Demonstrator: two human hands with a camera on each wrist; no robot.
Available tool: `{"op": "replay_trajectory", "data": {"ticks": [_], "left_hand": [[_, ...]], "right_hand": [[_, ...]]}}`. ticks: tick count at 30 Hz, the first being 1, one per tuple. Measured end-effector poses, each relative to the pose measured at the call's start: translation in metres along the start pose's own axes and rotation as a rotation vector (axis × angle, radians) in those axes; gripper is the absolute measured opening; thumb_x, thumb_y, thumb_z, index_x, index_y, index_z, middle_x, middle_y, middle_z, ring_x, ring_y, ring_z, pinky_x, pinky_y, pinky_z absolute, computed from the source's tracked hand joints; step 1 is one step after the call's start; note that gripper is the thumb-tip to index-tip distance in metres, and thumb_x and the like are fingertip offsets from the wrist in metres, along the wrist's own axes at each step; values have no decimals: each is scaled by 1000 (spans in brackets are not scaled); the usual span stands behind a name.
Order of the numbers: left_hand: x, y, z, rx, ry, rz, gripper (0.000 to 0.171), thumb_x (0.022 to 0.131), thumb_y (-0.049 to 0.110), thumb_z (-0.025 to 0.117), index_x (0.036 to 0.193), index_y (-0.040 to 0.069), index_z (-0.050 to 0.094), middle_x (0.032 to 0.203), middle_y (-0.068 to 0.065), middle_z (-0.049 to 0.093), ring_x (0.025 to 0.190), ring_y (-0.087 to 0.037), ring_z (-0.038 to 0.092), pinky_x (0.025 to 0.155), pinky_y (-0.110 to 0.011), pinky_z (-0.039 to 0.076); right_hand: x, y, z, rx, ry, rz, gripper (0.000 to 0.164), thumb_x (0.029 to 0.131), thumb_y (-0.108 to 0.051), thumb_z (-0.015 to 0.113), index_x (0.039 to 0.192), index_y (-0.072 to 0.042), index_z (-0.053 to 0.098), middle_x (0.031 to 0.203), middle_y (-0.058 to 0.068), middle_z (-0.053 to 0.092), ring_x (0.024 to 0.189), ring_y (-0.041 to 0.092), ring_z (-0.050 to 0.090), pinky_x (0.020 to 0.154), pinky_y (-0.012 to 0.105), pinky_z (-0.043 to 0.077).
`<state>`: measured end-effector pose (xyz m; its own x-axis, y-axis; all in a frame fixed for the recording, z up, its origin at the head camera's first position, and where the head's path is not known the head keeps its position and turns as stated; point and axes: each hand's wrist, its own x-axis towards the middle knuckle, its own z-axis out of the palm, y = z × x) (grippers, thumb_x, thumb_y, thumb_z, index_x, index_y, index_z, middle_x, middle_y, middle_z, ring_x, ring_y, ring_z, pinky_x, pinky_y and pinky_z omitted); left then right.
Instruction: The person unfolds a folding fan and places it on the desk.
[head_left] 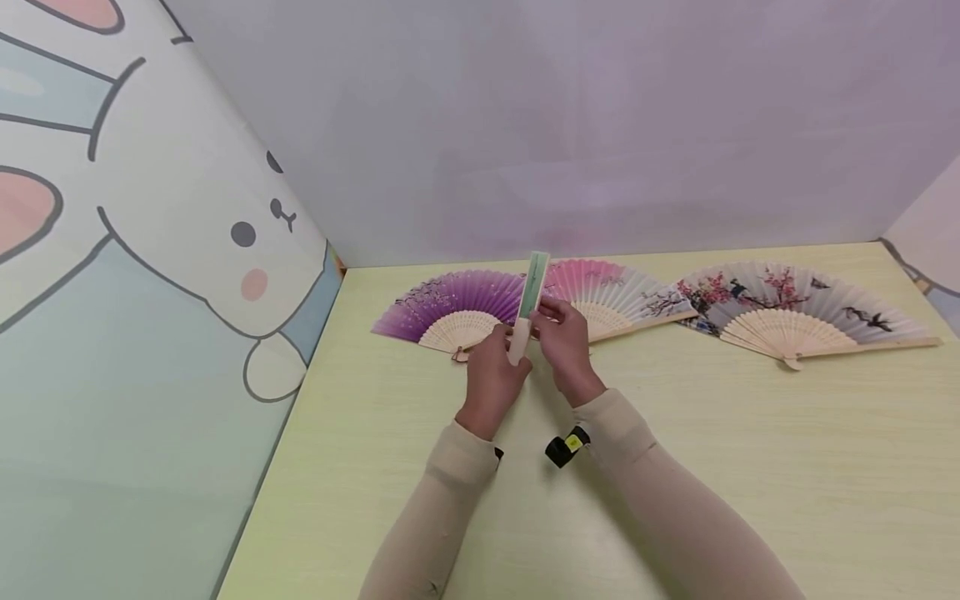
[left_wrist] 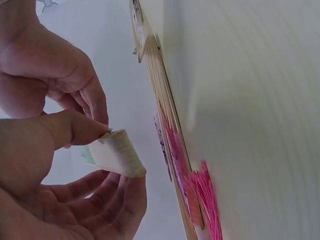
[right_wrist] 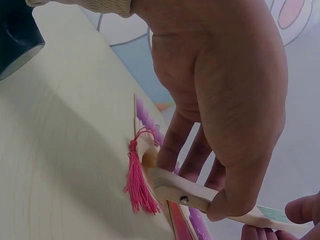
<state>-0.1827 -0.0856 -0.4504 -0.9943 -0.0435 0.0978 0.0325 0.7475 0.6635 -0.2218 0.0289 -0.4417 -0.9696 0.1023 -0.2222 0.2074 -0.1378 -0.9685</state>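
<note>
Both hands hold a folded green hand fan with pale wooden ribs, raised above the table and slanting upward. My left hand grips its lower, riveted end; in the left wrist view the thumb lies by the rivet and the fingers curl beneath. Farther up, my right hand pinches the fan's side near the green part. Behind the hands lie a spread purple fan and a spread pink-and-white fan, both partly hidden. A pink tassel shows below the left hand in the right wrist view.
A spread grey-white fan with blossoms lies at the right, next to the pink one. The pale wood-grain table meets a lilac back wall and a rabbit-printed side wall. Black wrist straps sit at the sleeves.
</note>
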Motion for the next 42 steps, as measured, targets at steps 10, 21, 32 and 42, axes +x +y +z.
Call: {"op": "replay_trajectory", "data": {"ticks": [10,21,32,42], "left_hand": [[0,2,1,-57,-95,9,46,92,11,79,134,2,62,109,-15,74,87,-27,69,72,-40,57],[14,2,1,-251,-42,5,35,104,14,64,136,1,64,115,-17,73,86,-25,71,73,-37,59],[21,4,5,-231,70,-9,38,104,4,63,142,4,64,108,-14,74,67,-15,57,57,-25,45],[19,5,8,-218,120,11,38,103,0,66,141,4,65,105,-12,72,78,-18,61,63,-26,50]], "right_hand": [[3,1,-12,-35,64,-23,32,105,-2,62,136,5,65,114,14,65,89,13,65,86,33,64],[-3,0,-13,-78,14,-18,32,102,2,64,133,7,67,116,20,67,89,12,65,78,24,63],[-6,2,-11,-210,-43,-151,28,100,7,65,127,9,70,112,28,71,83,18,70,74,26,64],[-4,6,-13,-287,-8,-207,26,97,9,67,123,10,71,108,29,72,85,29,73,68,22,63]]}}
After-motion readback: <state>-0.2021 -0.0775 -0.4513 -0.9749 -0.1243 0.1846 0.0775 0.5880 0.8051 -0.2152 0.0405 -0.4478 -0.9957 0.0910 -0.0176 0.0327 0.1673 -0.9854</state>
